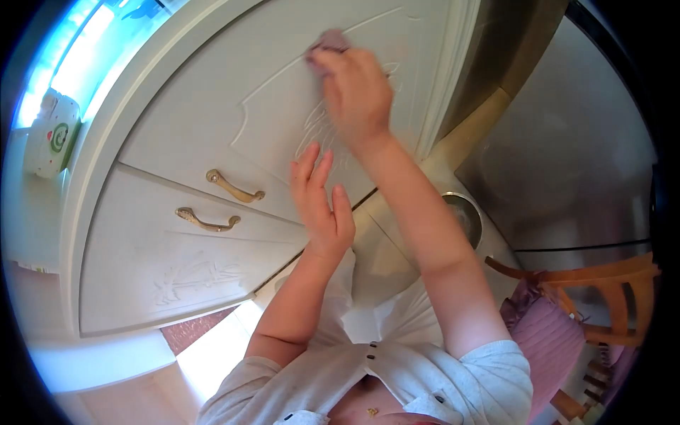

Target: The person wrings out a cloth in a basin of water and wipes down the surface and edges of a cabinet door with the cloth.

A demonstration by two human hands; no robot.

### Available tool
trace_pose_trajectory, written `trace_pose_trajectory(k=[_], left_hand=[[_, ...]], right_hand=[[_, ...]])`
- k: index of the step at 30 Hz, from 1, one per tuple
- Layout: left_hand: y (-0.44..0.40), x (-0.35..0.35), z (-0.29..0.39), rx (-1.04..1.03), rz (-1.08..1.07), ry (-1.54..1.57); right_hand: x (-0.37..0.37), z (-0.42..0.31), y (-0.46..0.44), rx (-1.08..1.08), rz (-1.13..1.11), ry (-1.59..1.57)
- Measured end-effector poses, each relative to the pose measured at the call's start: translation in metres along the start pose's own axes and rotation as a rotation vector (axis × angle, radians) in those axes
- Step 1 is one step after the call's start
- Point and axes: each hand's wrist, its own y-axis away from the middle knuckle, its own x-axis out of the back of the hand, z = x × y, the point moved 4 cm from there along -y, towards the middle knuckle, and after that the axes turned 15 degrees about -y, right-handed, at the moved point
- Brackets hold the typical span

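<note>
A mauve cloth [331, 41] is bunched in the fingers of my right hand [360, 99], which presses it against the upper part of a white cabinet door [276, 78] with a moulded pattern. Lower down, my left hand [320, 205] is open with its fingers apart and holds nothing. It is in front of the door; whether it touches the surface I cannot tell. A brass handle [235, 187] on this door lies left of my left hand. Just below is a second brass handle [207, 221] on the neighbouring door.
A metal bowl [464, 218] sits on the floor right of my right forearm, near a grey appliance [567, 156]. A wooden chair [616, 287] with a pink cushion [542, 340] stands at lower right. On the left, a white and green package [55, 138] is near the bright window.
</note>
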Motion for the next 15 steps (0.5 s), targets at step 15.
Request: trace_pose_trajectory(k=[15], left_hand=[[0.009, 0.016, -0.011, 0.081, 0.001, -0.092]], right_hand=[[-0.033, -0.035, 0.024, 0.109, -0.020, -0.010]])
